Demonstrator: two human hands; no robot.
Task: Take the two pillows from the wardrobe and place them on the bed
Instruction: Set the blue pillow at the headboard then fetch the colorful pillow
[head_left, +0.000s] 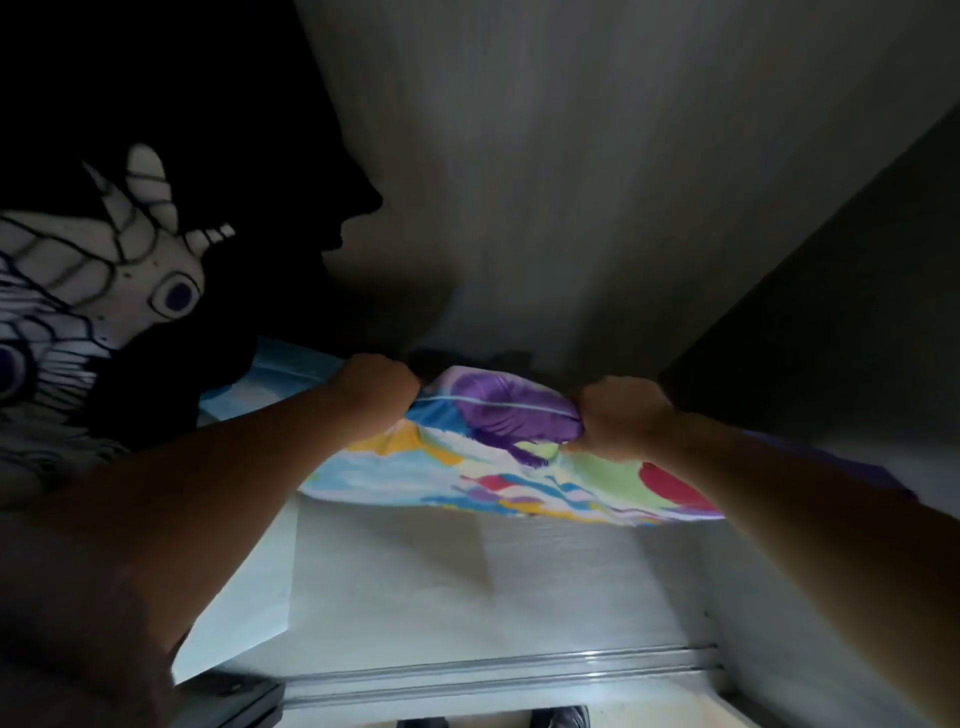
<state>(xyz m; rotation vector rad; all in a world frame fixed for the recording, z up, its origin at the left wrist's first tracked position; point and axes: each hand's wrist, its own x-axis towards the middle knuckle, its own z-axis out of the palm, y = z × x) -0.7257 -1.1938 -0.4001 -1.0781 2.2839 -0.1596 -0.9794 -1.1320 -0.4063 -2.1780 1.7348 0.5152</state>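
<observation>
Both hands — left hand (376, 384), right hand (621, 418) — clench the colourful pillow (498, 457) inside the dim wardrobe (571, 156), above its pale shelf (467, 587) — dark patterned fabric (104, 270) hanging left.

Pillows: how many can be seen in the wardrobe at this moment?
1: a colourful patterned pillow gripped at its top edge by the left hand and right hand. A second may be hidden in the dark interior.
</observation>
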